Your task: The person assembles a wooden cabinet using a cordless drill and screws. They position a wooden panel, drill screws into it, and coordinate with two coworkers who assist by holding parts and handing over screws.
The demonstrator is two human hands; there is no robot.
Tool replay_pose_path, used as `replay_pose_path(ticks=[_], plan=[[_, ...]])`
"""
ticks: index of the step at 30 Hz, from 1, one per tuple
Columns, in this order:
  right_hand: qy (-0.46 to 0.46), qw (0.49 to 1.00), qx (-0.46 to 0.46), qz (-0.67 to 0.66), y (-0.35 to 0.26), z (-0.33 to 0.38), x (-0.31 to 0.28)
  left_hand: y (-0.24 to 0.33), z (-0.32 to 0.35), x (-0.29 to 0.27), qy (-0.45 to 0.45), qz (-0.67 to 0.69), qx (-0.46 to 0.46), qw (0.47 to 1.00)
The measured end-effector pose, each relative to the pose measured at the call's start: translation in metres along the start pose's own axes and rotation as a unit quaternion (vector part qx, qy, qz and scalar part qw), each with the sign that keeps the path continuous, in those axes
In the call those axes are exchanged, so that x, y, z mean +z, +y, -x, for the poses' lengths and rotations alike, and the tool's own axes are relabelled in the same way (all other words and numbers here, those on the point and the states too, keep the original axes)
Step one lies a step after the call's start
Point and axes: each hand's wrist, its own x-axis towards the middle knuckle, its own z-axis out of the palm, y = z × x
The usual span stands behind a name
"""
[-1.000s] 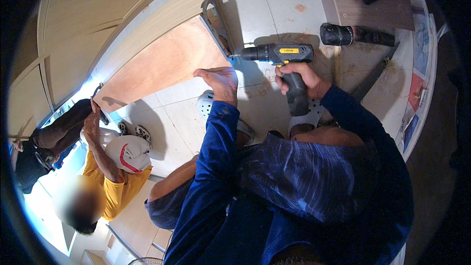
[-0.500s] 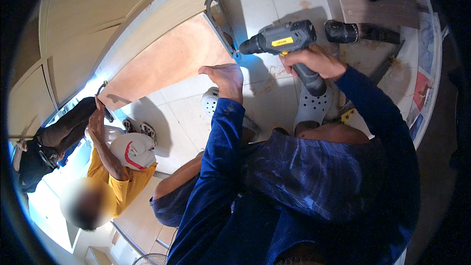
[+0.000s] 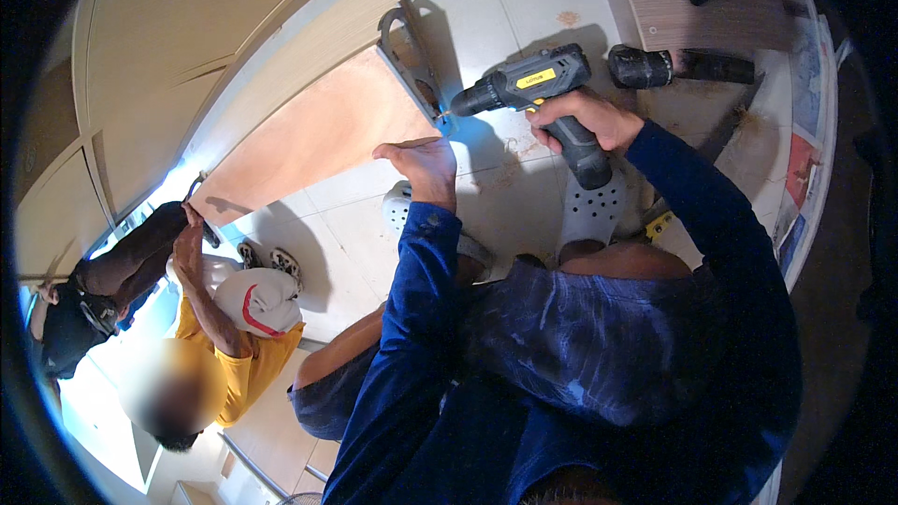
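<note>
A cordless drill (image 3: 543,78), grey and black with a yellow label, is gripped in my right hand (image 3: 599,120), its index finger at the trigger. The drill points left, and its tip meets the near corner of a wooden panel (image 3: 309,126). A dark curved metal bracket (image 3: 409,51) runs along that end of the panel. Against the panel's lower edge, my left hand (image 3: 426,168) is braced palm up with the thumb out; its other fingers are hidden by the panel. At the far left end, a co-worker's hand (image 3: 190,224) holds the panel.
A co-worker in a yellow shirt (image 3: 257,369) is at the left, beside a person in dark clothes (image 3: 122,252). Wooden cabinet doors (image 3: 178,28) fill the upper left. A black cylindrical tool (image 3: 645,65) lies by a brown board (image 3: 697,0) at the upper right. Sawdust marks the tiled floor (image 3: 346,234).
The panel's near end and my left hand sit slightly lower in the picture. The drill stays at the panel corner. My grip on it looks the same.
</note>
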Motion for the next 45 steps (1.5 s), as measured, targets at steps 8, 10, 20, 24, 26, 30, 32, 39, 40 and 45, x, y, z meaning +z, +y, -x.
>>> replay_pose_path(ticks=[8, 10, 20, 24, 26, 30, 32, 39, 40, 45], plan=[[-0.017, 1.0, 0.008, 0.0, -0.002, -0.002, -0.007, 0.001, -0.001, -0.004, -0.01, 0.0, 0.004, 1.0], [-0.007, 1.0, 0.018, 0.024, 0.0, -0.004, -0.008, 0.002, -0.004, -0.006, 0.008, 0.013, 0.002, 1.0], [0.008, 0.997, 0.005, 0.072, -0.015, 0.006, 0.003, -0.003, 0.0, -0.008, -0.065, -0.004, 0.025, 0.998], [-0.042, 0.995, -0.018, 0.084, -0.022, 0.0, -0.003, 0.0, 0.004, -0.005, -0.077, 0.0, 0.007, 0.997], [-0.055, 0.992, -0.029, 0.107, -0.026, -0.008, -0.01, 0.001, 0.005, -0.002, -0.081, -0.003, 0.003, 0.997], [-0.056, 0.981, -0.015, 0.187, -0.045, -0.028, -0.024, -0.002, 0.007, 0.006, -0.037, -0.024, 0.017, 0.999], [-0.081, 0.975, -0.035, 0.202, -0.059, -0.034, -0.029, -0.003, 0.01, 0.009, -0.011, -0.033, 0.018, 0.999], [-0.095, 0.946, -0.003, 0.311, -0.094, -0.055, -0.033, -0.001, 0.014, 0.008, -0.017, -0.03, 0.004, 0.999], [-0.088, 0.945, 0.01, 0.314, -0.095, -0.056, -0.033, -0.002, 0.014, 0.006, -0.006, -0.03, 0.0, 1.0], [-0.089, 0.948, 0.016, 0.305, -0.091, -0.052, -0.031, -0.002, 0.005, -0.005, 0.004, -0.029, 0.008, 1.0]])
